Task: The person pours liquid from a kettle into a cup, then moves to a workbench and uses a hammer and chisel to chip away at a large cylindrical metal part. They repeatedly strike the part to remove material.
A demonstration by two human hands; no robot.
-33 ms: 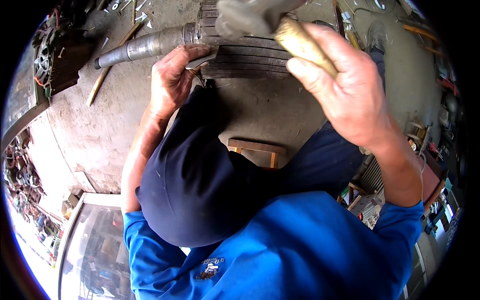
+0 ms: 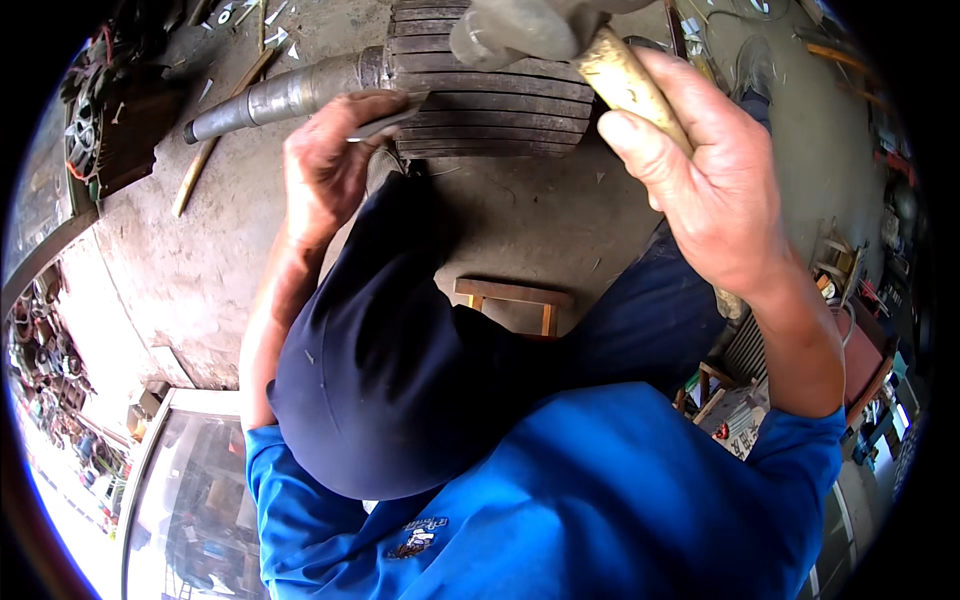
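Note:
A large slotted cylinder (image 2: 490,110), like a motor rotor, lies in front of me, its thick metal shaft (image 2: 270,97) sticking out to the left. Pinched in my left hand (image 2: 330,150) is a thin flat metal piece (image 2: 390,122), its tip at the left end of the slots; I cannot tell whether it touches them. My right hand (image 2: 705,165) is closed round the pale wooden handle (image 2: 632,85) of a hammer. Raised over the cylinder's right part, the grey hammer head (image 2: 530,30) is blurred and partly cut off by the top edge.
Between my legs stands a small wooden stool (image 2: 515,293). A wooden stick (image 2: 215,140) lies on the floor under the shaft. Dark machine parts (image 2: 110,120) sit at the left. A glass-fronted case (image 2: 190,490) is at lower left, and assorted clutter (image 2: 735,430) lies at right.
My left hand has shifted slightly left, and the metal piece has turned to show more of its edge. The hammer and my right hand have moved a little to the right.

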